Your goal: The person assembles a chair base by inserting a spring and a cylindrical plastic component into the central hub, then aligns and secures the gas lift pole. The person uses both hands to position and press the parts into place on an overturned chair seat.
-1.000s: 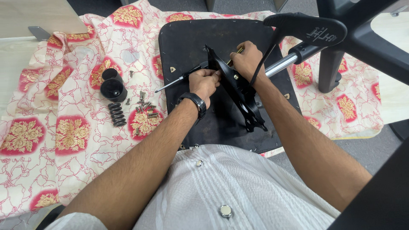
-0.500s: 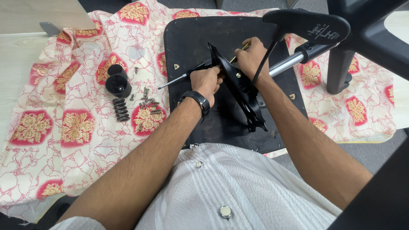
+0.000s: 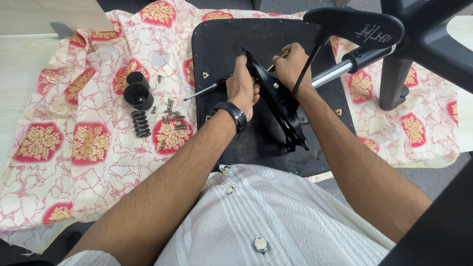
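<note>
Underside of black chair seat [image 3: 221, 44] on patterned cloth [image 3: 88, 143], with black tilt mechanism [image 3: 278, 101] gripped upright at centre.
Camera drawn nearer than a second ago, both hands unmoved: left hand [image 3: 244, 86] closed on mechanism beside screwdriver [image 3: 207, 89]; right hand [image 3: 290, 64] closed on its far side; chair base [image 3: 419, 44] crowding right; spring [image 3: 142, 123] and screws [image 3: 170, 120] lying left.

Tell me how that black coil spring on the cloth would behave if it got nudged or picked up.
The black coil spring lies on its side on the patterned cloth, so a nudge would likely roll it, though the soft fabric may slow it. Its thick coils suggest it is stiff and fairly heavy for its size. The loose screws beside it would probably scatter.
</note>
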